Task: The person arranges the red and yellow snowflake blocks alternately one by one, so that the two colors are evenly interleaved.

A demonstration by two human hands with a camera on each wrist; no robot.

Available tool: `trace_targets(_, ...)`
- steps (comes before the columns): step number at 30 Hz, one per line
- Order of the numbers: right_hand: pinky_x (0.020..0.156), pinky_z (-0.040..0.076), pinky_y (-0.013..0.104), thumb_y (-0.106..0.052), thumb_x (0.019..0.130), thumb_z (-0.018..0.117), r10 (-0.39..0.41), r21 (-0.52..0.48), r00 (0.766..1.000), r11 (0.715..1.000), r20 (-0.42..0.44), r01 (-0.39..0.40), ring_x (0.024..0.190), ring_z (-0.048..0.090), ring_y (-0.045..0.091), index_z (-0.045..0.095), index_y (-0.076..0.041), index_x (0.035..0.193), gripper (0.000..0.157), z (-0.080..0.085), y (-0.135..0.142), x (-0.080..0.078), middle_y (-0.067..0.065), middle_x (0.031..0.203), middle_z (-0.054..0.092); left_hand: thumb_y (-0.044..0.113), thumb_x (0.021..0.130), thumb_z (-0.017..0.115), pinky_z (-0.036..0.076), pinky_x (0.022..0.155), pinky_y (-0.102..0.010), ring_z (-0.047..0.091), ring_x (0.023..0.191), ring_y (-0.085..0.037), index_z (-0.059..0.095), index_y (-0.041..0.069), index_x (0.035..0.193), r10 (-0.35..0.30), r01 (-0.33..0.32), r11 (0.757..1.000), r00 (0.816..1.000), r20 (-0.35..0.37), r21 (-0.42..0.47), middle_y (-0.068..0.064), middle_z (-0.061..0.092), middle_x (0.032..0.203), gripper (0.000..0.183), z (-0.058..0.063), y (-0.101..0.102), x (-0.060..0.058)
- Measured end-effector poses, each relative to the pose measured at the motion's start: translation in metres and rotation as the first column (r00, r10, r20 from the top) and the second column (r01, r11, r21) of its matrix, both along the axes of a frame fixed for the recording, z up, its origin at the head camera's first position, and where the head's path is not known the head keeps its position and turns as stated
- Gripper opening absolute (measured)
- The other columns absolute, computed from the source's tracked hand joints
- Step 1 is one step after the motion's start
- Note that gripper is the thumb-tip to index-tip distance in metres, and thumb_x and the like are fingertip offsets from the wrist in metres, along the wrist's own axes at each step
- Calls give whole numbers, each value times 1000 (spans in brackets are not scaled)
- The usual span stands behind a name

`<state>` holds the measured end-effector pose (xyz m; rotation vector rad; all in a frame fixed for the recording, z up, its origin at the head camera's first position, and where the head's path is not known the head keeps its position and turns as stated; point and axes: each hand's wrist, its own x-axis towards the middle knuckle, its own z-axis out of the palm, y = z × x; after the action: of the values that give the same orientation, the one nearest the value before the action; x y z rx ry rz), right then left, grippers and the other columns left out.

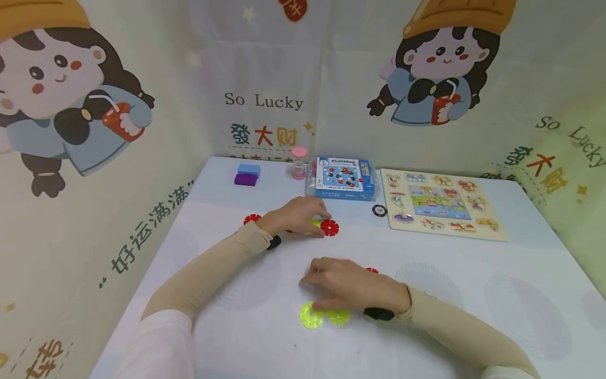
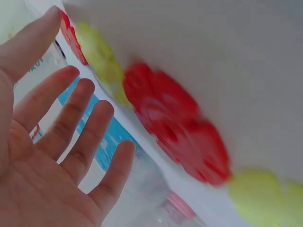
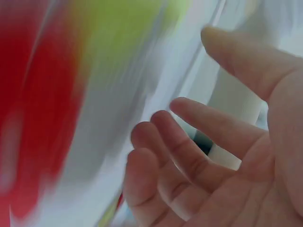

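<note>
My left hand (image 1: pixel 297 216) hovers over a row of notched plastic snowflake discs in red and yellow-green. At its fingertips is a red disc (image 1: pixel 330 227), and another red disc (image 1: pixel 252 218) shows beyond the wrist. The left wrist view shows its fingers spread, with a red disc (image 2: pixel 173 125) and a yellow-green disc (image 2: pixel 102 59) beside them. My right hand (image 1: pixel 347 284), fingers loosely bent and holding nothing, is above the table. Just below it are a yellow-green disc (image 1: pixel 311 316) and a second yellow-green disc (image 1: pixel 338 316). Behind it, a red disc (image 1: pixel 372 270) is partly hidden.
At the back of the white table (image 1: pixel 265 342) stand a blue boxed set (image 1: pixel 343 179), a pink-topped small bottle (image 1: pixel 299 164) and blue and purple blocks (image 1: pixel 247 175). A wooden puzzle board (image 1: pixel 445 205) lies at the right, a black round chip (image 1: pixel 379 210) beside it.
</note>
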<state>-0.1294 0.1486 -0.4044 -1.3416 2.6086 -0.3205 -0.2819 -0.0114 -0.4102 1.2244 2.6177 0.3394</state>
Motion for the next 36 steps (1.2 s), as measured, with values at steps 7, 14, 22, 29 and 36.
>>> trace_targets(7, 66, 42, 9, -48, 82, 68, 139, 40, 988, 990, -68, -136, 93, 48, 2, 63, -29, 118, 41, -9, -17, 34, -10, 105, 54, 43, 77, 75, 46, 85, -27, 50, 102, -9, 65, 28, 122, -2, 2, 1000, 1000, -5, 13, 6, 59, 112, 48, -5, 7, 1)
trace_targets(14, 81, 48, 15, -46, 72, 78, 22, 57, 998, 998, 55, -25, 96, 50, 3, 66, -24, 113, 49, -7, -13, 29, -8, 105, 56, 42, 78, 74, 46, 84, -28, 50, 104, -10, 65, 29, 122, -4, 4, 1000, 1000, 15, 6, 6, 59, 113, 46, -7, 12, 4)
trace_targets(22, 82, 47, 15, -42, 76, 77, 55, 41, 993, 997, 100, -59, 93, 50, 0, 63, -25, 113, 43, -3, -13, 27, -11, 104, 56, 39, 78, 75, 45, 81, -26, 50, 97, -8, 66, 27, 121, 2, -2, 1000, 1000, 1, 14, 7, 59, 109, 46, -5, 12, 3)
trace_targets(29, 65, 40, 11, -43, 75, 72, 122, 15, 992, 992, 18, -122, 72, 46, -3, 70, -26, 102, 32, -5, -15, 29, -11, 90, 55, 39, 78, 76, 45, 82, -26, 50, 99, -9, 65, 27, 122, 8, -8, 1000, 1000, 17, 13, 6, 59, 110, 48, -2, 11, 3)
trace_targets(36, 64, 42, 15, -50, 73, 73, -18, 3, 998, 1000, -56, 18, 69, 47, -1, 71, -24, 100, 38, 6, 5, 2, -12, 86, 61, 40, 78, 76, 45, 82, -27, 50, 98, -9, 65, 28, 123, 16, -16, 1000, 1000, 7, -6, 7, 60, 110, 47, -1, 12, 4)
